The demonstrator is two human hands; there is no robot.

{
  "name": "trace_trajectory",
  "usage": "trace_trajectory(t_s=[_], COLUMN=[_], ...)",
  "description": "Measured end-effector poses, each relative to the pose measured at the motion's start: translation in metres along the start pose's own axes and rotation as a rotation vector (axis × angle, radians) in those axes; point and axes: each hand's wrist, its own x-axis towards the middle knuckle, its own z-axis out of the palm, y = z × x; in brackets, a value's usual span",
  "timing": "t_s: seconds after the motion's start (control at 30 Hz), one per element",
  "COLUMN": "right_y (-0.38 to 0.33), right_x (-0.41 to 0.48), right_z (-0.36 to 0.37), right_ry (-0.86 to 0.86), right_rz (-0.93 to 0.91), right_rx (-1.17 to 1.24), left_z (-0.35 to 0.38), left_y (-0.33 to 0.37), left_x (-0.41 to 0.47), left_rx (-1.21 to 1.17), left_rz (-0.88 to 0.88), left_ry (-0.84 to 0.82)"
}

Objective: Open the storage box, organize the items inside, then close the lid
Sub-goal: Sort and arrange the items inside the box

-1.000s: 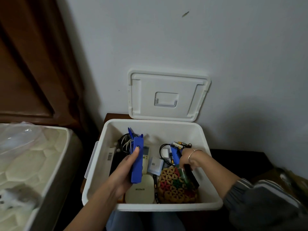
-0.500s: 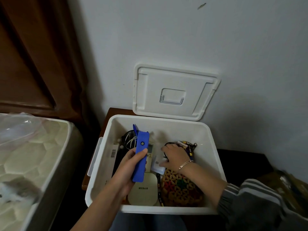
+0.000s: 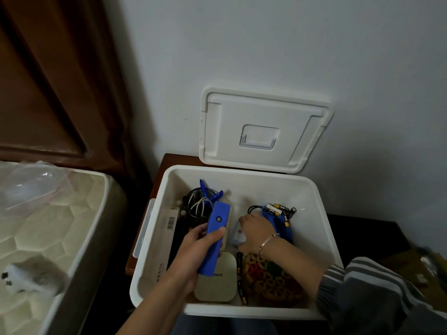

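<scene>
Left hand (image 3: 193,252) wrapped around blue case (image 3: 214,238), lifted a bit above the contents at storage box (image 3: 154,238) centre-left. Right hand (image 3: 254,234) palm down, fingers curled onto a small white item (image 3: 238,234) mid-box; can't tell if it's actually gripped. Change vs 1 s ago: right hand shifted left from the batteries (image 3: 275,209) and cable corner to the middle, left hand kept the case up. Reads as sorting in progress, clearing a slot for the case. Lid (image 3: 263,129) off, leaning on the wall behind the box, well apart from both hands. Beige device (image 3: 215,279) and woven pouch (image 3: 271,276) sit at the near wall, under the forearms. Closing not started.
</scene>
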Motion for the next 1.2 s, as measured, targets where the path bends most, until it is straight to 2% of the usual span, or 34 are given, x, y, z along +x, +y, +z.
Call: trace_trajectory(t_s=[0.13, 0.43, 0.7, 0.8, 1.0, 1.2], right_y=[0.012, 0.033, 0.056, 0.059, 0.048, 0.037], right_x=[-0.009, -0.013, -0.020, -0.024, -0.018, -0.023], right_z=[-0.010, -0.027, -0.033, -0.031, -0.019, -0.025], right_ry=[0.053, 0.124, 0.137, 0.165, 0.262, 0.526], right_rz=[0.030, 0.108, 0.189, 0.174, 0.073, 0.028], right_rx=[0.126, 0.152, 0.217, 0.259, 0.144, 0.580], left_z=[0.001, 0.024, 0.028, 0.027, 0.028, 0.026], left_y=[-0.004, -0.006, -0.004, -0.003, -0.001, 0.003], left_x=[0.002, 0.020, 0.031, 0.030, 0.030, 0.028], left_rx=[0.107, 0.323, 0.338, 0.314, 0.308, 0.271], left_rz=[-0.027, -0.083, -0.068, -0.044, -0.022, -0.021], left_ry=[0.055, 0.026, 0.071, 0.057, 0.052, 0.031])
